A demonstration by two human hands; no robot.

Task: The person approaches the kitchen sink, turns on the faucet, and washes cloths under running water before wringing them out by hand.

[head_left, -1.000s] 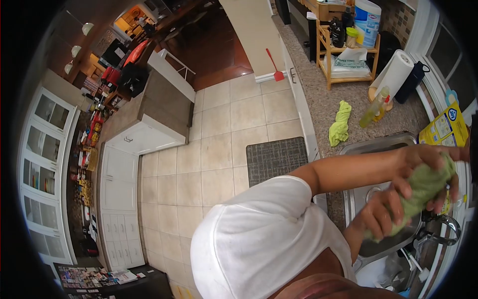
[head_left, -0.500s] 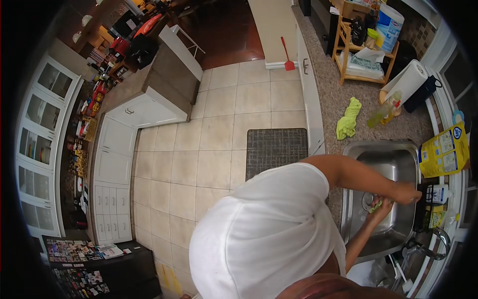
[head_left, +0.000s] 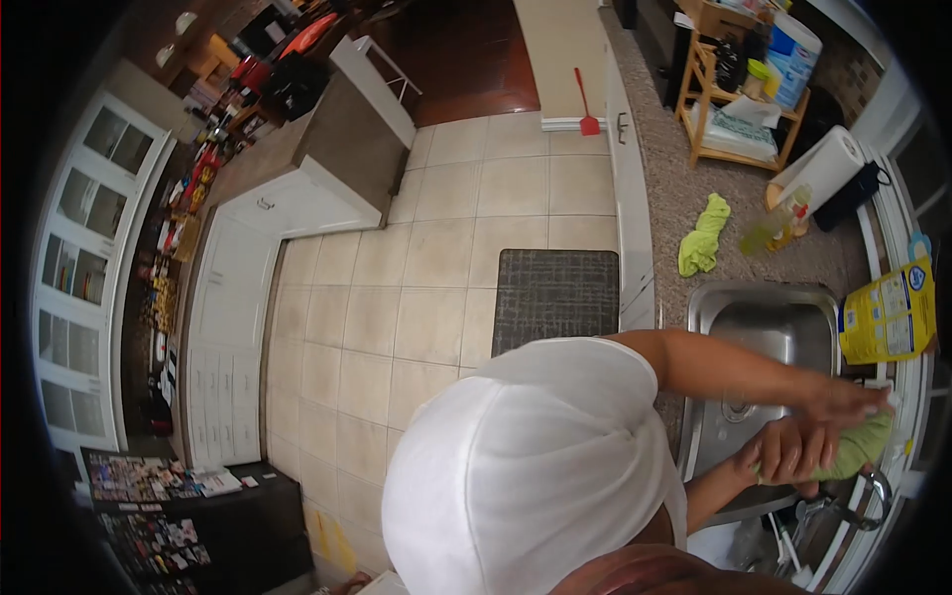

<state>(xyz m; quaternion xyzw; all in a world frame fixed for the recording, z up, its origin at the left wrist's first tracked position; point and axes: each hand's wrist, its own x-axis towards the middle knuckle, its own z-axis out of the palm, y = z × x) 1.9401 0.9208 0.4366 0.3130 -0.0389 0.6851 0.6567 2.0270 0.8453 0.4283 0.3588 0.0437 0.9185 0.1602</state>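
Observation:
A pale green cloth (head_left: 861, 448) is bunched in my right hand (head_left: 796, 454), whose fingers wrap round it over the sink's window-side edge. The cloth's loose end spreads toward the faucet (head_left: 875, 501). My left hand (head_left: 843, 401) is just above it, fingers pointing toward the window and smeared by motion. It overlaps the cloth's upper edge, but whether it grips the cloth cannot be made out. Below both hands is the steel sink (head_left: 764, 315) with its drain (head_left: 736, 407). My left hand partly hides the items behind the sink.
Another green cloth (head_left: 704, 238) lies on the counter (head_left: 662, 183). Near it are a soap bottle (head_left: 764, 228), a paper towel roll (head_left: 831, 169) and a wooden shelf (head_left: 739, 154). A yellow pouch (head_left: 888, 312) stands by the window. A dark mat (head_left: 557, 297) lies on the floor.
The cloth was mostly hidden between my hands and now spreads out from my right hand. My right hand has moved toward the faucet. My left hand has shifted slightly toward the window.

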